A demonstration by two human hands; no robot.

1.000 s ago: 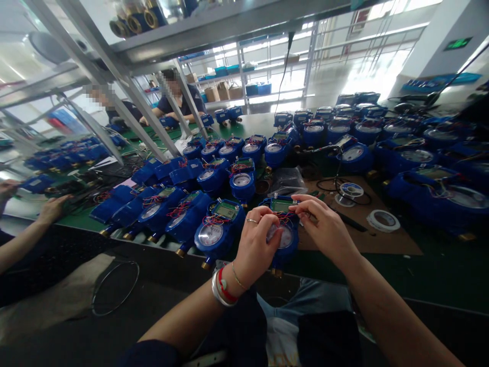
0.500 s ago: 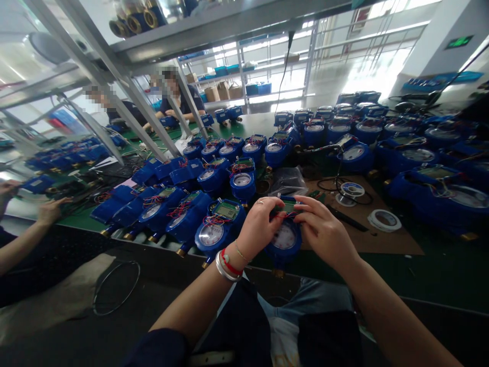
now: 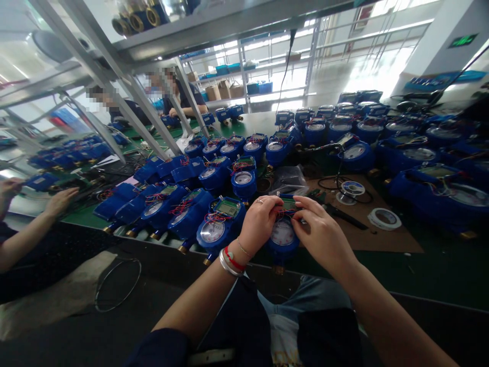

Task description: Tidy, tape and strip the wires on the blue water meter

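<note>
A blue water meter with a round dial and brass fitting stands at the bench edge in front of me. Over its top part is a green circuit board with a small display and thin red wires. My left hand is closed at the board's left side, thumb and fingertips pressed together there. From the right, my right hand pinches the board's other side, its thumb by the wires. The fingers hide both edges of the board. Close on the left stands another water meter with its display showing.
Rows of blue meters fill the bench behind and on both sides. Right of my hands, a cardboard sheet bears a solder spool, a white tape roll and a black tool. A co-worker's hands are at far left.
My right thumb has shifted inward and down toward the wires, and more of the dial shows. My left hand keeps its place. The co-worker's hand at far left has moved slightly right and up.
</note>
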